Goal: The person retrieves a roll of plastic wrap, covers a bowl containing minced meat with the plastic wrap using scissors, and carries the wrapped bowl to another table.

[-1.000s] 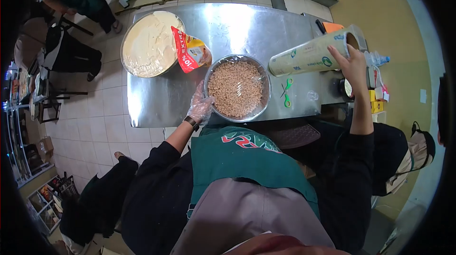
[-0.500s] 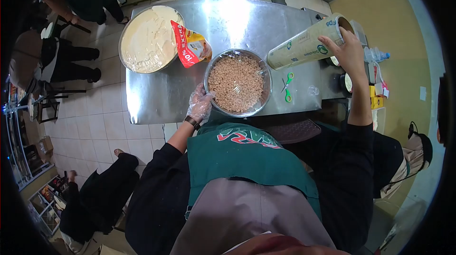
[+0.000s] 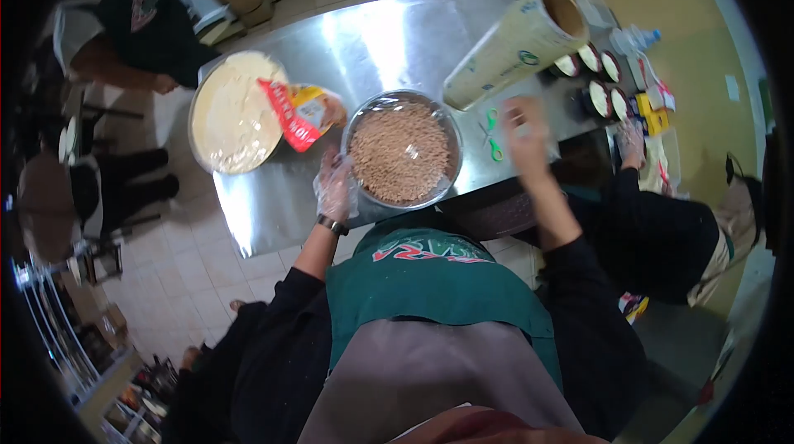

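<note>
A steel bowl (image 3: 453, 164) of small light-brown pieces (image 3: 401, 150) stands at the table's front edge under clear film. My left hand (image 3: 335, 183), in a clear plastic glove, rests against the bowl's left side, fingers loosely stretched. My right hand (image 3: 527, 134), bare and smeared by motion, is over the table to the right of green-handled scissors (image 3: 495, 136); its fingers cannot be made out. Behind it, a large roll of cling film (image 3: 517, 47) stands tilted in view. A red and yellow packet (image 3: 306, 117) lies between this bowl and a larger bowl of cream-coloured mixture (image 3: 236, 113).
On the right, a co-worker's gloved hand (image 3: 631, 142) is beside several dark cups with white filling (image 3: 600, 100). Yellow boxes (image 3: 653, 120) and a clear bottle (image 3: 635, 38) are close by. Another person (image 3: 141, 30) in a green apron stands at the far left corner.
My right hand has let go of the cling film roll and moved down towards me, near the scissors. My left hand stays at the bowl. The whole view has turned slightly.
</note>
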`<state>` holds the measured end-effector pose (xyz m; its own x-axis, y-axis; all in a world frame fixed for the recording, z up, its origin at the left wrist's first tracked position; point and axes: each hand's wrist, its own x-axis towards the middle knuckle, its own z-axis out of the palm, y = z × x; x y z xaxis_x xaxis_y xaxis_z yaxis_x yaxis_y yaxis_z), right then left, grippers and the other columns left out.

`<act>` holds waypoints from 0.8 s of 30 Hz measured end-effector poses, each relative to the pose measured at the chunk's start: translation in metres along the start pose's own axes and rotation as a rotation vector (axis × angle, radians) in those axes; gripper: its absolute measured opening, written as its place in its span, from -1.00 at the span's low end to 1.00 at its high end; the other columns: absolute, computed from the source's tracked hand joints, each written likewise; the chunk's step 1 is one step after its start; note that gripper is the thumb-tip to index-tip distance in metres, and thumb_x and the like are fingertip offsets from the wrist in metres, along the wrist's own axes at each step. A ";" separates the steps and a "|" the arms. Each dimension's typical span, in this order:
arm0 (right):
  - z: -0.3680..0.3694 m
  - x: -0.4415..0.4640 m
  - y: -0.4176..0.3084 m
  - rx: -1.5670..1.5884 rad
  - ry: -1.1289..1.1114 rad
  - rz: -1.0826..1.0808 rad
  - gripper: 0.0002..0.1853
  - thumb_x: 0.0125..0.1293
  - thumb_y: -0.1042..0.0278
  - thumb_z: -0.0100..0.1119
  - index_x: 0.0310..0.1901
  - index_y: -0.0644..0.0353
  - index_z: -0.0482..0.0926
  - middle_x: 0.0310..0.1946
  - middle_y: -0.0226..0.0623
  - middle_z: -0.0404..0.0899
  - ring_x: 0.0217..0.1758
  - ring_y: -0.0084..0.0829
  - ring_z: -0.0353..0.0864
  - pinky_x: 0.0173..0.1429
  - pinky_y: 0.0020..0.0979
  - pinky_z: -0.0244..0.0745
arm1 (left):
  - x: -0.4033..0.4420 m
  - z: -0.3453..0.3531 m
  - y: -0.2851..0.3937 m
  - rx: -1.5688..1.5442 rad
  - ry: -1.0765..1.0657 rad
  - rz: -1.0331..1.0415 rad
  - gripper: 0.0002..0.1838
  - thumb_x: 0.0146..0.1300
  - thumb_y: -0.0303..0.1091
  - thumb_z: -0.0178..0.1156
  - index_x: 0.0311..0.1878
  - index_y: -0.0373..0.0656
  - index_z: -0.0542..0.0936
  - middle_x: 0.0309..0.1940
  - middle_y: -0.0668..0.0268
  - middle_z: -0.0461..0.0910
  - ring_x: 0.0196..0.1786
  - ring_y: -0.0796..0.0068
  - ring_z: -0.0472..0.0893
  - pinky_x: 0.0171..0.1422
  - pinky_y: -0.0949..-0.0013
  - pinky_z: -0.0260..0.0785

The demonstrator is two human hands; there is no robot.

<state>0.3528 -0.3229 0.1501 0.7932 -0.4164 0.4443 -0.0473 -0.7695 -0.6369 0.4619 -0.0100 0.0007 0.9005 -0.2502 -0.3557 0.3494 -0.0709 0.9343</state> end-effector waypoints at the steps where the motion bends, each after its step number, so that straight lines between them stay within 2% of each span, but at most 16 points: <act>1: 0.031 -0.034 0.026 0.094 -0.094 0.285 -0.67 0.17 0.53 0.21 -0.01 0.16 0.48 -0.16 -0.25 0.49 -0.29 -0.39 0.53 -0.23 -0.44 0.45 | 0.001 -0.001 -0.002 -0.081 -0.003 -0.045 -0.35 0.20 -0.31 0.23 0.33 -0.25 0.27 0.00 0.23 0.49 0.02 0.49 0.47 0.16 0.40 0.32; 3: 0.084 -0.105 0.088 0.180 -0.187 0.509 -0.53 0.16 0.32 0.28 0.10 0.22 0.42 -0.16 -0.20 0.52 -0.26 -0.44 0.56 -0.20 -0.41 0.50 | 0.006 0.001 -0.009 -0.175 -0.011 -0.085 -0.30 0.20 -0.26 0.24 0.36 -0.24 0.24 0.06 0.21 0.47 0.09 0.45 0.45 0.20 0.36 0.29; 4: 0.083 -0.108 0.070 0.549 -0.290 0.900 -0.49 0.16 0.32 0.22 0.14 0.23 0.37 -0.21 -0.18 0.53 -0.29 -0.40 0.60 -0.24 -0.38 0.53 | 0.008 0.002 -0.014 -0.187 -0.011 -0.087 -0.30 0.18 -0.27 0.25 0.36 -0.22 0.25 0.06 0.21 0.47 0.09 0.44 0.45 0.20 0.36 0.29; 6: 0.091 -0.116 0.070 0.675 -0.497 1.123 -0.49 0.14 0.37 0.13 0.17 0.21 0.32 -0.24 -0.18 0.55 -0.32 -0.34 0.62 -0.30 -0.28 0.60 | 0.006 0.005 -0.005 -0.237 -0.070 -0.070 -0.31 0.19 -0.31 0.23 0.37 -0.20 0.22 0.07 0.19 0.48 0.09 0.40 0.48 0.19 0.33 0.33; 8: 0.077 -0.104 0.043 0.837 -0.509 1.132 -0.47 0.11 0.41 0.08 0.17 0.23 0.28 -0.24 -0.15 0.54 -0.35 -0.28 0.64 -0.39 -0.20 0.64 | 0.023 -0.007 -0.027 -0.360 -0.110 -0.073 -0.35 0.20 -0.40 0.18 0.35 -0.22 0.20 0.04 0.18 0.51 0.08 0.36 0.51 0.18 0.29 0.37; 10: 0.104 -0.119 0.075 0.879 -0.437 1.071 -0.49 0.11 0.40 0.09 0.14 0.21 0.31 -0.21 -0.08 0.54 -0.40 -0.24 0.64 -0.46 -0.20 0.65 | 0.035 -0.018 -0.036 -0.364 -0.186 -0.009 -0.40 0.22 -0.46 0.13 0.32 -0.22 0.19 -0.03 0.18 0.54 0.02 0.35 0.53 0.13 0.28 0.41; 12: 0.117 -0.120 0.084 0.779 -0.467 0.999 -0.50 0.11 0.38 0.10 0.14 0.18 0.33 -0.22 -0.07 0.54 -0.44 -0.21 0.63 -0.50 -0.24 0.63 | 0.035 -0.011 -0.017 -0.454 -0.173 -0.127 -0.51 0.24 -0.45 0.11 0.25 -0.18 0.30 -0.09 0.19 0.55 -0.06 0.35 0.55 0.08 0.31 0.43; 14: 0.113 -0.119 0.073 0.742 -0.395 1.049 -0.43 0.04 0.25 0.24 0.13 0.13 0.37 -0.20 -0.20 0.56 -0.42 -0.38 0.62 -0.51 -0.35 0.55 | 0.063 -0.033 -0.030 -0.428 -0.325 -0.270 -0.47 0.23 -0.42 0.10 0.27 -0.17 0.27 0.13 0.18 0.46 0.19 0.31 0.41 0.31 0.15 0.23; 15: 0.097 -0.113 0.058 0.664 -0.418 1.019 -0.43 0.05 0.24 0.23 0.13 0.14 0.38 -0.16 -0.14 0.56 -0.34 -0.35 0.63 -0.40 -0.33 0.56 | 0.093 -0.083 -0.085 -0.406 -0.384 -0.278 -0.47 0.23 -0.42 0.10 0.27 -0.17 0.27 0.13 0.18 0.46 0.19 0.31 0.41 0.31 0.15 0.23; 16: 0.083 -0.108 0.044 0.588 -0.454 0.985 -0.43 0.05 0.23 0.23 0.13 0.16 0.38 -0.12 -0.08 0.56 -0.26 -0.32 0.65 -0.29 -0.31 0.58 | 0.149 -0.112 -0.114 -0.119 -0.349 -0.158 -0.45 0.19 -0.37 0.12 0.26 -0.16 0.28 0.20 0.12 0.38 0.24 0.25 0.35 0.37 0.08 0.12; 18: 0.094 -0.119 0.047 0.505 -0.355 0.839 -0.41 0.07 0.26 0.18 0.18 0.17 0.33 -0.04 0.02 0.55 -0.06 -0.23 0.61 -0.01 -0.31 0.52 | 0.121 -0.108 -0.095 -0.081 -0.447 0.230 -0.39 0.16 -0.33 0.14 0.30 -0.12 0.24 0.27 0.07 0.27 0.29 0.17 0.27 0.41 0.01 0.02; 19: 0.088 -0.124 0.043 0.510 -0.321 0.853 -0.41 0.07 0.26 0.18 0.18 0.17 0.33 -0.04 0.02 0.55 -0.06 -0.23 0.61 -0.01 -0.31 0.52 | 0.116 -0.108 -0.077 -0.175 -0.451 0.079 -0.33 0.15 -0.33 0.15 0.34 -0.14 0.17 0.32 0.05 0.17 0.34 0.10 0.19 0.44 -0.02 -0.07; 20: 0.078 -0.128 0.033 0.500 -0.297 0.810 -0.40 0.08 0.29 0.15 0.20 0.18 0.32 -0.03 0.03 0.55 -0.01 -0.19 0.59 0.08 -0.29 0.46 | 0.042 -0.057 -0.008 -0.163 -0.313 0.067 -0.25 0.16 -0.31 0.15 0.40 -0.14 0.08 0.33 0.01 0.15 0.36 0.06 0.17 0.43 -0.05 -0.07; 22: 0.044 -0.139 0.006 0.489 -0.242 0.780 -0.40 0.08 0.32 0.13 0.22 0.19 0.30 -0.01 0.04 0.55 0.04 -0.16 0.57 0.16 -0.28 0.41 | 0.047 -0.073 -0.001 -0.037 -0.445 0.252 -0.23 0.19 -0.32 0.13 0.43 -0.14 0.03 0.38 0.03 0.10 0.38 0.11 0.16 0.42 -0.05 -0.05; 23: 0.025 -0.146 -0.010 0.523 -0.209 0.748 -0.39 0.08 0.34 0.11 0.23 0.20 0.30 -0.03 0.04 0.56 0.03 -0.16 0.57 0.15 -0.28 0.43 | 0.012 -0.043 0.034 -0.054 -0.332 0.167 -0.24 0.22 -0.31 0.11 0.44 -0.16 0.01 0.41 0.05 0.09 0.37 0.15 0.20 0.42 -0.03 -0.03; 24: 0.006 -0.157 -0.025 0.566 -0.171 0.719 -0.39 0.08 0.37 0.10 0.23 0.21 0.30 -0.04 0.03 0.57 0.02 -0.15 0.58 0.13 -0.29 0.44 | 0.004 -0.039 0.046 0.198 -0.410 0.324 -0.28 0.25 -0.30 0.09 0.43 -0.18 0.05 0.42 0.08 0.10 0.35 0.17 0.23 0.42 0.02 0.01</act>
<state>0.2327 -0.2355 0.0929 0.7692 -0.5897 -0.2462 -0.2944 0.0149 -0.9556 0.4919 0.0235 0.0413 0.7656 -0.6415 -0.0487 -0.0192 -0.0984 0.9950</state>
